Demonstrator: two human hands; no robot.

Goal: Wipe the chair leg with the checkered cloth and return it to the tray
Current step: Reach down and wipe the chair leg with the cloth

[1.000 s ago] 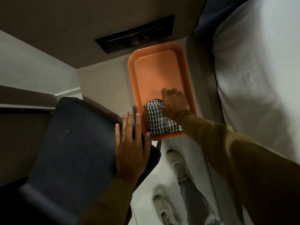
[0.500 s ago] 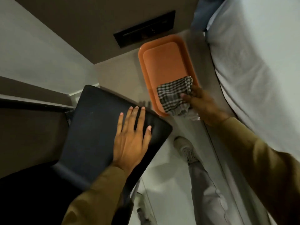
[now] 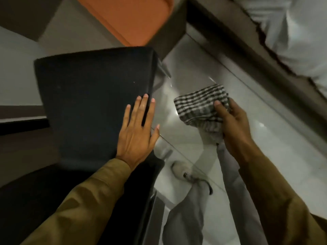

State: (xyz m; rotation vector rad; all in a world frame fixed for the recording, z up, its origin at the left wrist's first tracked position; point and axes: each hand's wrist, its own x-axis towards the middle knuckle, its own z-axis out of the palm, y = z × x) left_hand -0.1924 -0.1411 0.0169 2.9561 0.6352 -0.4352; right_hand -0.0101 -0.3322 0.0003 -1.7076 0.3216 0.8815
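My right hand point(image 3: 233, 126) grips the black-and-white checkered cloth point(image 3: 200, 106), bunched and held in the air above the floor, to the right of the chair. My left hand point(image 3: 138, 133) lies flat with fingers spread on the right edge of the dark chair seat point(image 3: 92, 99). A metal chair leg point(image 3: 163, 68) shows just under the seat's far right corner; the other legs are hidden by the seat. The orange tray point(image 3: 131, 20) sits on a ledge at the top of the view, with nothing visible in it.
A bed with a white sheet point(image 3: 292, 32) and dark frame point(image 3: 230, 41) runs along the right. My legs and pale shoes point(image 3: 184, 173) stand on the glossy tiled floor point(image 3: 265, 138) between chair and bed. A wall lies at the left.
My right hand lifted the cloth out of the tray and brought it down beside the chair. My view tilted down, so the tray slid to the top edge. My left hand stayed on the seat.
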